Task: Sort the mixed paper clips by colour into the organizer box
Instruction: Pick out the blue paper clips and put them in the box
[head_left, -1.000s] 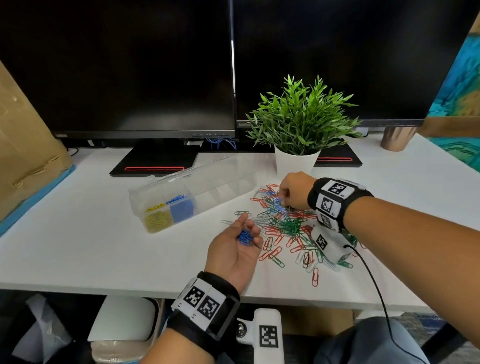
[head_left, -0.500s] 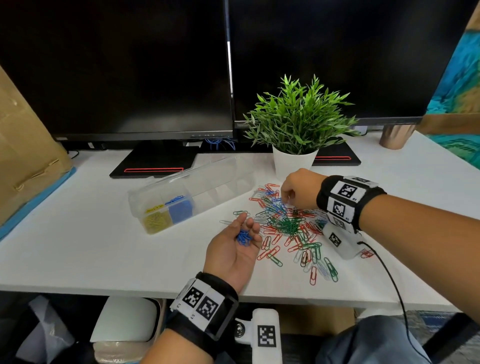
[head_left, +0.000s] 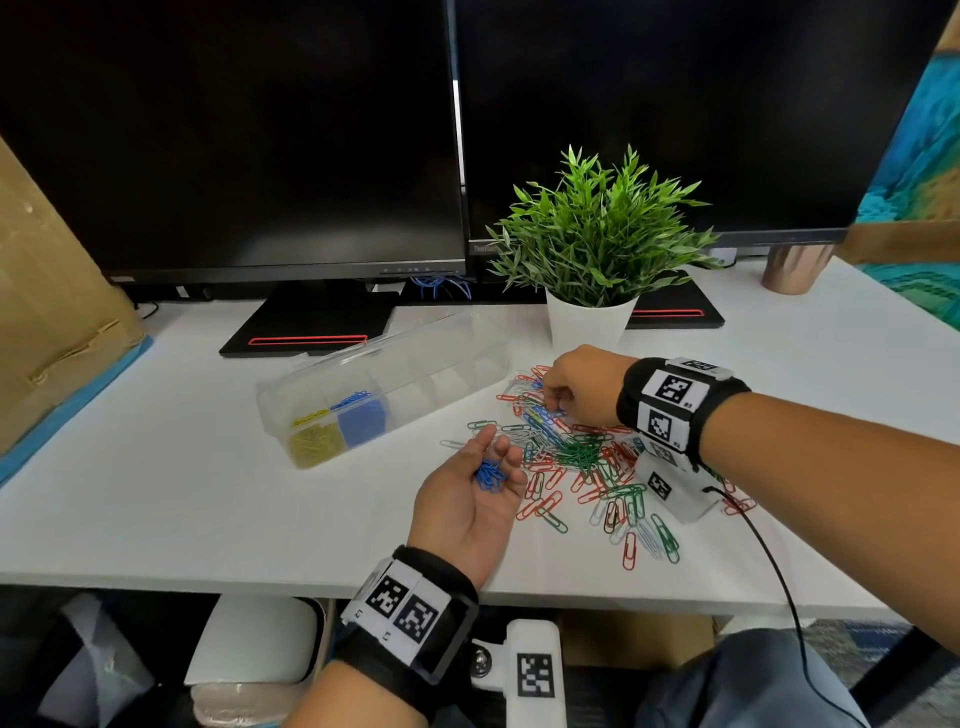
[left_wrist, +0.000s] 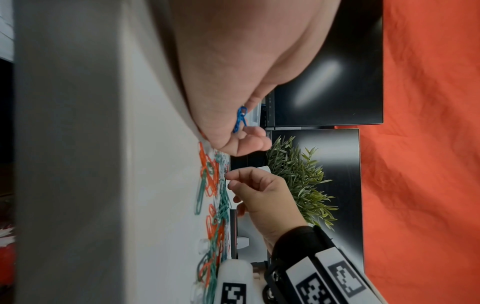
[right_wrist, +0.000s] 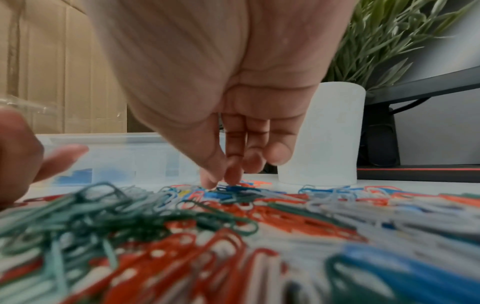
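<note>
A mixed pile of red, green, white and blue paper clips (head_left: 587, 457) lies on the white desk. The clear organizer box (head_left: 441, 384) sits to its left, open, with yellow clips (head_left: 314, 444) and blue clips (head_left: 361, 418) in its two nearest compartments. My left hand (head_left: 493, 460) rests palm up beside the pile, fingers curled round a small bunch of blue clips (head_left: 488, 475), seen too in the left wrist view (left_wrist: 240, 119). My right hand (head_left: 550, 402) reaches to the pile's far edge. There its thumb and forefinger (right_wrist: 221, 183) pinch a blue clip (right_wrist: 233, 188) that lies on the desk.
A potted plant in a white pot (head_left: 589, 322) stands just behind the right hand. Two dark monitors on black bases (head_left: 311, 322) fill the back. A cardboard box (head_left: 47, 291) leans at the left, and a copper cup (head_left: 795, 267) is far right. The desk's front edge is near.
The right hand's fingertips have shifted slightly along the far edge of the pile. The left hand has stayed put with its blue clips.
</note>
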